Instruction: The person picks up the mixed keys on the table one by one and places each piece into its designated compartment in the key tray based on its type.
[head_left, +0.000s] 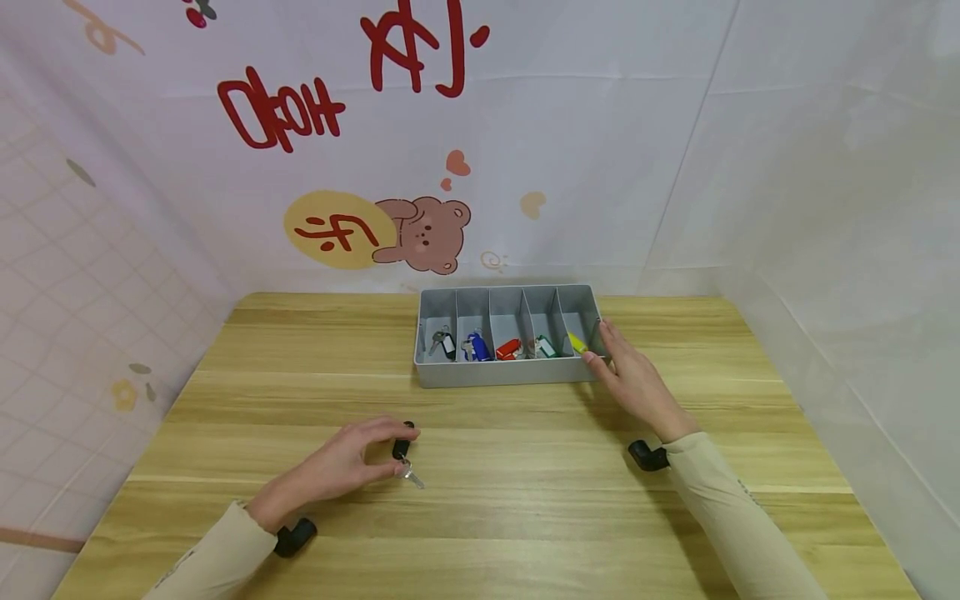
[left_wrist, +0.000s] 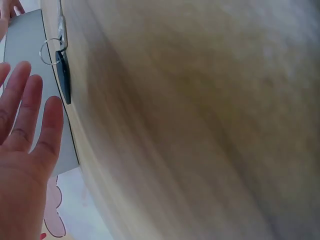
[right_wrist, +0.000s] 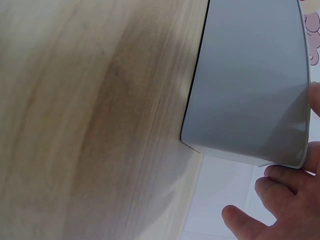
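A key with a black key tag (head_left: 402, 448) and a ring lies on the wooden table in front of the grey tray. My left hand (head_left: 341, 458) spreads thumb and forefinger beside it, the thumb near the key (head_left: 413, 477) and the forefinger by the tag's far end. In the left wrist view the other fingers (left_wrist: 52, 122) are extended. My right hand (head_left: 637, 387) rests at the front right corner of the compartment tray (head_left: 495, 373), thumb at the front rim and fairly straight fingers (right_wrist: 277, 192) along the right wall.
In the tray's compartments, left to right, are keys with a black tag (head_left: 448, 346), a blue tag (head_left: 480, 347), a red tag (head_left: 508, 349), a green tag (head_left: 545, 347) and a yellow tag (head_left: 577, 343). A printed white curtain (head_left: 600, 125) hangs behind the table.
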